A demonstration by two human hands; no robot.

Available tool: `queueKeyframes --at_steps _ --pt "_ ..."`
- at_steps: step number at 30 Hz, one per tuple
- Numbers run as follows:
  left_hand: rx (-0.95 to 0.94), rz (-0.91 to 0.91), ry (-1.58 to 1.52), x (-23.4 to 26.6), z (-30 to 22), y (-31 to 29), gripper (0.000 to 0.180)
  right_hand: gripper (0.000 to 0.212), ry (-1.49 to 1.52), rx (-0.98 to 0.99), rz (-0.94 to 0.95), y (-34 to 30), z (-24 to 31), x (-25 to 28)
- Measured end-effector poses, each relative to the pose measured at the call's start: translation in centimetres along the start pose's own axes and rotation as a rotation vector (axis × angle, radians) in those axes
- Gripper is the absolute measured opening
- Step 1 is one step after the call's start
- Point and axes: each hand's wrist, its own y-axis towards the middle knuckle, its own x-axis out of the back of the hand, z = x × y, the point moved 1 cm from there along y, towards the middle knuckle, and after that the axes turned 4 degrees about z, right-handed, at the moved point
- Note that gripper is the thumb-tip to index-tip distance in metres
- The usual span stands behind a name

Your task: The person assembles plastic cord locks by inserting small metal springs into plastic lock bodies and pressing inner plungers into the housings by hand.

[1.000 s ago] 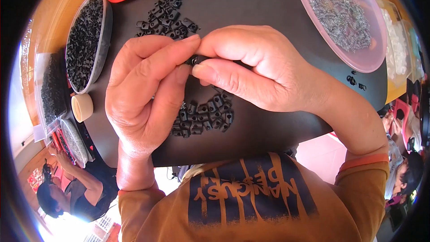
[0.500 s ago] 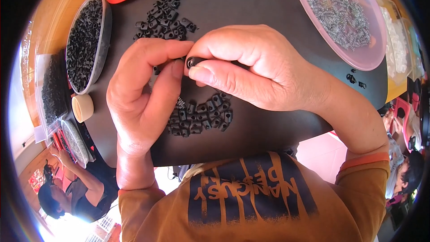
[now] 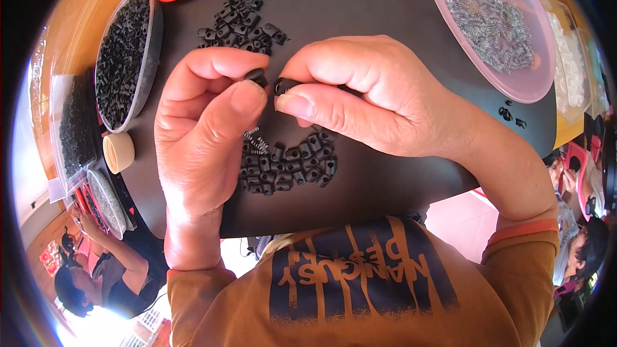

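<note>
A dark desk (image 3: 385, 186), people (image 3: 132, 270) beyond both sides; at its far right, a lilac tub (image 3: 540, 87) of springs (image 3: 485, 19). Above the desk, left hand (image 3: 199, 119) pinches a black piece (image 3: 258, 77), right hand (image 3: 379, 103) a second piece (image 3: 280, 83), each grip nearly closed.

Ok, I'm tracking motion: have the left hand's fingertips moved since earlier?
Yes, leftward: the fingertips of the left hand now lie left of the right end of the upper black pile.
</note>
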Motion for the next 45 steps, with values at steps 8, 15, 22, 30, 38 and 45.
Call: queueKeyframes --at_steps 8,15,22,30,38,45 --pt "-0.051 -0.043 0.146 -0.9 -0.4 -0.5 0.021 0.018 -0.037 0.018 -0.029 -0.1 0.2 0.0" --pt "-0.082 -0.037 0.331 -1.0 -1.2 -0.6 0.016 0.022 -0.004 -0.019 -0.047 -0.1 0.5 0.0" --pt "-0.167 0.061 0.520 -0.4 -1.5 -0.5 0.015 0.023 -0.043 -0.032 0.009 -0.1 0.6 0.0" --pt "-0.058 -0.008 0.194 -1.0 -0.7 -0.7 0.014 0.020 0.081 -0.017 0.018 -0.5 0.3 -0.3" --pt "-0.245 -0.001 0.209 -0.7 0.5 -0.5 0.015 0.023 0.164 -0.098 0.044 -0.3 0.6 -0.3" --pt "-0.298 0.052 0.446 0.6 -0.5 -0.8 0.015 0.024 0.236 -0.052 0.026 0.1 0.3 -1.0"
